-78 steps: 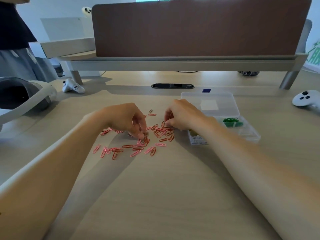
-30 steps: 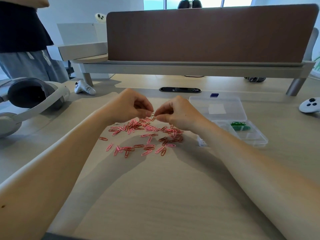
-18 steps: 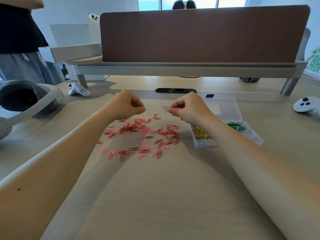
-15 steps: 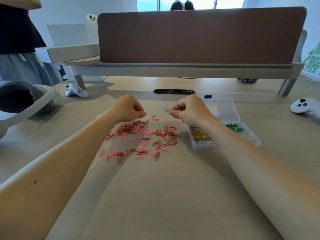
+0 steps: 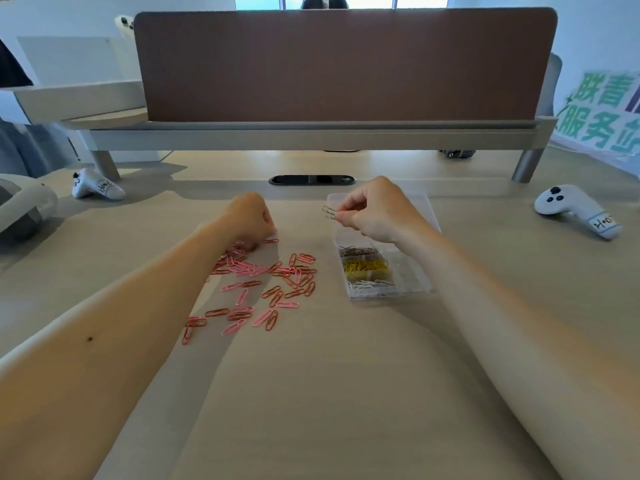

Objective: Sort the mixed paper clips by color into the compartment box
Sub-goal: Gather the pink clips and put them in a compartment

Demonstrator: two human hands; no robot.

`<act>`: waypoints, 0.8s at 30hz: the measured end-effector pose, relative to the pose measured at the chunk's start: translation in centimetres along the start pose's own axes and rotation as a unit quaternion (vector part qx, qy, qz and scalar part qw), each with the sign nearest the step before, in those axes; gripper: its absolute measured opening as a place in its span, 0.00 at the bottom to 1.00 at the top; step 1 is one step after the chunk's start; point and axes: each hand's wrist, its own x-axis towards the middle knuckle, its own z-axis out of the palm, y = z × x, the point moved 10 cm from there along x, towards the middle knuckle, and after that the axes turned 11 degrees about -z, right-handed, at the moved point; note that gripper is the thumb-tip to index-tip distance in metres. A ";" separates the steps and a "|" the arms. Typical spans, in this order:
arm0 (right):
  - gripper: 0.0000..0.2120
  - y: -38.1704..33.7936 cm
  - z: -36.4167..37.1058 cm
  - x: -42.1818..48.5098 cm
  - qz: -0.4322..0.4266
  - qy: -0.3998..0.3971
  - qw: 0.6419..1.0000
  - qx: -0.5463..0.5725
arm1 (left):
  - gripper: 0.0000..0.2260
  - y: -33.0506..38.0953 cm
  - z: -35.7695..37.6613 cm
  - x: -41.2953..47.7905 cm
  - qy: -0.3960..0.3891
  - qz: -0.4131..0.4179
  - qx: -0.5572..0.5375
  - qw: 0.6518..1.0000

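head view: the right hand (image 5: 377,211) is raised above the far part of the clear compartment box (image 5: 388,296). its thumb and forefinger pinch a dark wire paper clip (image 5: 329,213), possibly two, which sticks out to that hand's left, clear of the surface (image 5: 311,393). the other fingers are curled in. under and just nearer than this hand, the box's left column holds brownish clips (image 5: 358,251), then yellow clips (image 5: 363,266), then white clips (image 5: 369,285) in separate compartments. the forearm hides the right column.

the left hand (image 5: 251,218) sits knuckles up with its fingers curled under, at the far edge of the scattered pink and red paper clips (image 5: 270,282). whether it has hold of any clip cannot be told. the scatter spreads from this hand toward the person, between the two forearms and left of the box.

a white controller (image 5: 575,211) lies well to the right of the right hand, and another controller (image 5: 97,188) lies well to the left of the left hand.
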 end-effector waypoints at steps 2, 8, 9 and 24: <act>0.03 0.8 -1.0 -0.4 0.008 -0.002 1.000 -0.013 | 0.05 1.9 -1.5 -1.1 0.049 0.052 -0.052 0.996; 0.01 3.5 -1.6 -2.3 0.049 -0.061 0.995 -0.067 | 0.04 10.6 -1.3 -6.5 -0.003 0.218 -0.131 0.967; 0.03 3.6 -1.6 -2.5 0.045 -0.066 0.994 -0.077 | 0.05 11.3 -0.7 -6.7 -0.022 0.227 -0.124 0.966; 0.07 1.9 -0.6 -2.6 -0.015 -0.109 0.989 -0.096 | 0.03 7.8 -2.5 -7.7 -0.005 0.196 -0.109 0.974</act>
